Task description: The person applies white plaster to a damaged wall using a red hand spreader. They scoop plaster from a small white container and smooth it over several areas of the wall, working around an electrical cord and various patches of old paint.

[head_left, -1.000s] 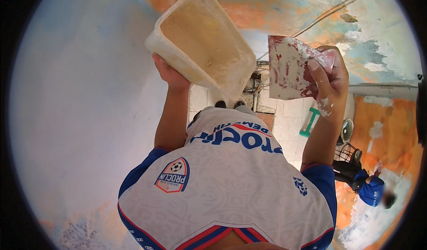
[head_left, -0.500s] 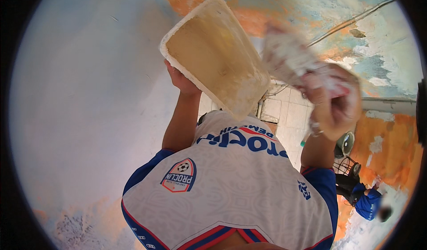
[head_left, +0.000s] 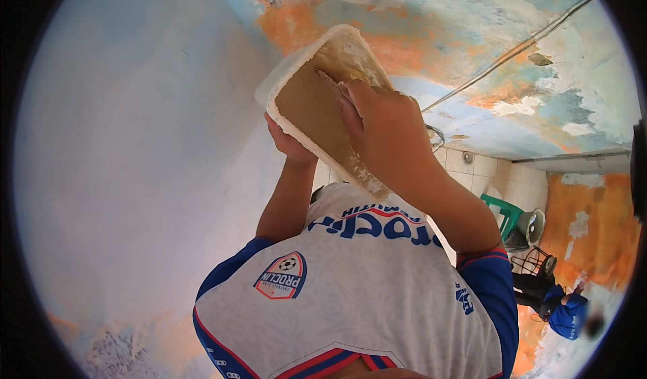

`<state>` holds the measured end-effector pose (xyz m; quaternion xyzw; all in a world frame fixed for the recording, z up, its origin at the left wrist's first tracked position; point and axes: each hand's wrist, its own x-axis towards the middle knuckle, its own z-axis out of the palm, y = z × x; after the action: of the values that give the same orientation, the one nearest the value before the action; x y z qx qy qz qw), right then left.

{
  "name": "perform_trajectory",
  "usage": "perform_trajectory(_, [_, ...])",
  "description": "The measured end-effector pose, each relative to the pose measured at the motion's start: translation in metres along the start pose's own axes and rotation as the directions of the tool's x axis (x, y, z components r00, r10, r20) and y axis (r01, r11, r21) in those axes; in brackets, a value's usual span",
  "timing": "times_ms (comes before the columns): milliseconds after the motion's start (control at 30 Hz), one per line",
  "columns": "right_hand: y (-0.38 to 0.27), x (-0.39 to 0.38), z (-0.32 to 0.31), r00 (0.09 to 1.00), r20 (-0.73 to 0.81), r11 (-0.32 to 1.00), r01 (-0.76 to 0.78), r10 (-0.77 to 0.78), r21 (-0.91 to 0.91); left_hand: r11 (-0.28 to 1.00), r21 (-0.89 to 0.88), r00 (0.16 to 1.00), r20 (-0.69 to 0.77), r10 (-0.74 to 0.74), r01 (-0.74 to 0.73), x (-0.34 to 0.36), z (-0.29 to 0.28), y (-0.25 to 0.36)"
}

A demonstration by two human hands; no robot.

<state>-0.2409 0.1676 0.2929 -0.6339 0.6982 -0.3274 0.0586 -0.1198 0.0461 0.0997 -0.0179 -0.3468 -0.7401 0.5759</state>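
Note:
A pale rectangular plastic tub [head_left: 271, 88], crusted along its rim, is tilted up in front of my chest. My left hand [head_left: 291, 143] grips its lower left side, the fingers partly hidden beneath it. Beige residue coats the inside of the tub. My right hand [head_left: 385, 124] reaches in over the right rim, closed round a putty knife [head_left: 326, 76]. Only a thin edge of its blade shows near the tub's inner wall; my hand hides the handle.
A smooth bluish-white wall [head_left: 135, 143] rises on the left. The patchy wall [head_left: 431, 35] ahead carries a cable [head_left: 507, 54]. At the right are a green plastic stool [head_left: 502, 216], a grey bucket-like container [head_left: 532, 227] and a person in a blue shirt [head_left: 567, 313].
My right hand has swung left with the putty knife, from beside the tub to inside it. The tub has tipped and sunk slightly, still in my left hand.

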Motion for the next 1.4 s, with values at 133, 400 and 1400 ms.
perform_trajectory(133, [-0.003, -0.004, 0.012, 0.999, 0.024, 0.998, -0.037, 0.038, -0.042, 0.999, 0.026, 0.996, -0.073, 0.047, -0.045, -0.001, 0.005, -0.002])
perform_trajectory(400, [0.004, -0.009, 0.002, 0.988, 0.129, 0.996, -0.086, 0.087, -0.01, 0.994, -0.101, 0.999, -0.004, -0.044, 0.043, -0.018, 0.011, -0.003])
perform_trajectory(1400, [0.009, -0.042, -0.001, 0.988, -0.007, 0.971, -0.15, 0.154, 0.188, 0.996, 0.09, 0.997, 0.073, -0.028, 0.021, -0.016, 0.018, -0.002])
